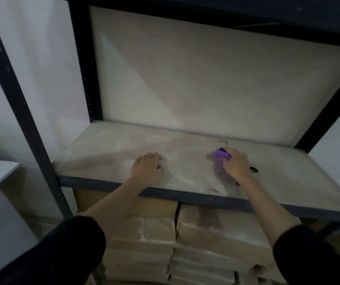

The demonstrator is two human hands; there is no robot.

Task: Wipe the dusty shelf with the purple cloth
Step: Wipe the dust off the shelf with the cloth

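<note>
Dim room, with a dusty shelf (107,153) in a black frame (35,130). My right hand (236,164) grips the cloth (221,154), which is bunched under and just beyond its fingers and pressed on the shelf. My left hand (147,168) rests on the dust with loose fingers, holding nothing, well apart from the cloth.

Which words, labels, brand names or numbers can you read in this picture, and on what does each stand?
None can be read.
The dusty shelf board, the purple cloth and the wrapped packages stacked below show no legible writing.
A faint mark on the board is too blurred to read.
</note>
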